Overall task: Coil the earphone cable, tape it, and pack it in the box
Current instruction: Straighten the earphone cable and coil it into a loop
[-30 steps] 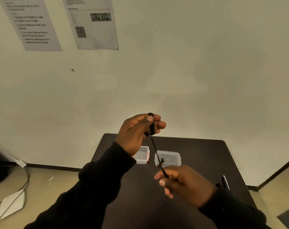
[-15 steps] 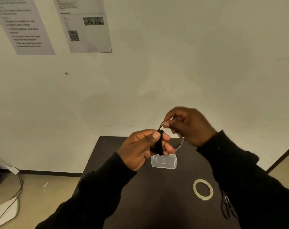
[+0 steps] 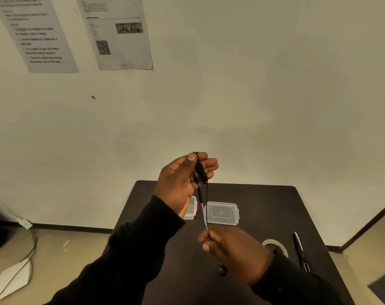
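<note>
My left hand is raised above the dark table and pinches a small bundle of black earphone cable between thumb and fingers. A strand of the cable runs down from it to my right hand, which grips it lower and nearer to me. An earbud end dangles under the right hand. On the table stand a clear plastic box, partly behind my left wrist, and its clear lid to the right. A roll of tape lies right of my right hand.
Black scissors lie near the table's right edge. Two printed sheets hang on the wall. On the floor at the left are cables and a white flat object.
My right hand has dropped from beside the bundle down toward me, drawing a strand of cable taut. My left hand rose with the bundle.
</note>
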